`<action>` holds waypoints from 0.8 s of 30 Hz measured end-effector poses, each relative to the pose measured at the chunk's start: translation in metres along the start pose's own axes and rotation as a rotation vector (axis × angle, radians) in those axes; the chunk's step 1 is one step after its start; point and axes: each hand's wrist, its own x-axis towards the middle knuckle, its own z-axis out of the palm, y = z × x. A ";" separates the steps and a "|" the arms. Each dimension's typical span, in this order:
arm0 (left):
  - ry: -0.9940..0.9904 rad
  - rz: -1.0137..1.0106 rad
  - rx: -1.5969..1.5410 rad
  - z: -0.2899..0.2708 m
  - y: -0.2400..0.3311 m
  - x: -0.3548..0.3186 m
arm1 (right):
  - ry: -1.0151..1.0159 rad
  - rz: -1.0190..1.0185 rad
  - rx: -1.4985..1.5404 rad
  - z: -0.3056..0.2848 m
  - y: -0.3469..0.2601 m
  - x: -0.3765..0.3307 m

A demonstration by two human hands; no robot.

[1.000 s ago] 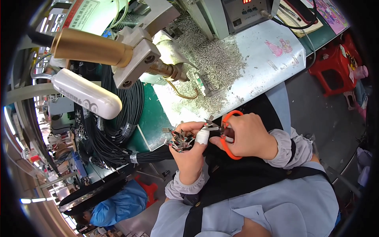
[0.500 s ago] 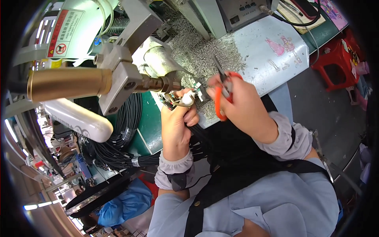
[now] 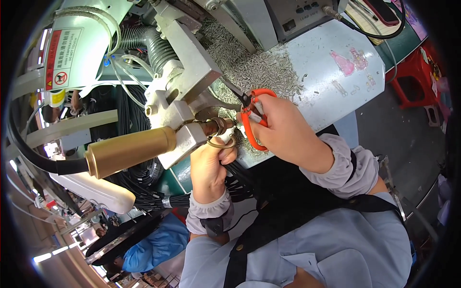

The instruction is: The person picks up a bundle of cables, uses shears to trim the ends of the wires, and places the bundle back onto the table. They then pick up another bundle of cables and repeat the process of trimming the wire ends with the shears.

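Note:
My left hand (image 3: pixel 211 161) is closed below the machine's tip, its fingers pinched around a small white connector (image 3: pixel 225 136) that is mostly hidden now. The earlier frame shows green board pieces on it. Black cables run beneath that hand. My right hand (image 3: pixel 283 125) grips orange-handled scissors (image 3: pixel 248 129), the dark blades pointing up and left. Its fingertips are beside the connector; whether they touch it I cannot tell. A gold-coloured soldering iron handle (image 3: pixel 132 151), clamped in a metal block (image 3: pixel 189 137), has its front end right over the left fingers.
Many small silver offcuts (image 3: pixel 269 72) cover the pale work plate (image 3: pixel 326 91) around the machine. Bundled black cables (image 3: pixel 144 175) lie on the left, near a rounded white bar (image 3: pixel 96 192). A grey control box (image 3: pixel 302 19) stands behind. A red stool (image 3: pixel 410 79) is at the right.
The iron and its metal block have moved down and right, now covering much of the connector. My right hand has shifted slightly left, and the scissors have tilted left. My left hand stays nearly in place.

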 end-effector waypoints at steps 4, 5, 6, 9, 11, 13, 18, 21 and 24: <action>0.015 0.024 0.017 0.000 0.001 -0.002 | 0.001 0.006 -0.002 0.000 -0.001 0.000; 0.012 0.008 0.018 -0.001 0.001 -0.001 | 0.000 0.001 -0.003 0.000 -0.001 0.000; 0.009 -0.009 0.019 -0.002 0.002 -0.001 | -0.007 0.015 -0.014 0.000 -0.002 0.000; -0.031 0.014 0.027 -0.005 0.003 0.000 | -0.017 0.034 -0.045 0.000 -0.003 -0.002; -0.051 0.029 0.030 -0.005 0.003 -0.005 | -0.029 0.047 0.018 0.001 -0.002 -0.006; -0.054 0.044 0.027 -0.003 0.001 -0.016 | -0.035 0.052 0.047 0.000 -0.002 -0.011; 0.017 0.041 0.101 0.004 -0.008 -0.051 | -0.068 0.167 0.312 -0.014 -0.007 -0.032; 0.036 0.117 0.137 -0.002 -0.017 -0.064 | 0.105 0.101 0.390 -0.017 -0.016 -0.042; 0.036 0.153 0.154 0.003 -0.025 -0.071 | 0.129 -0.145 0.070 -0.016 -0.025 -0.054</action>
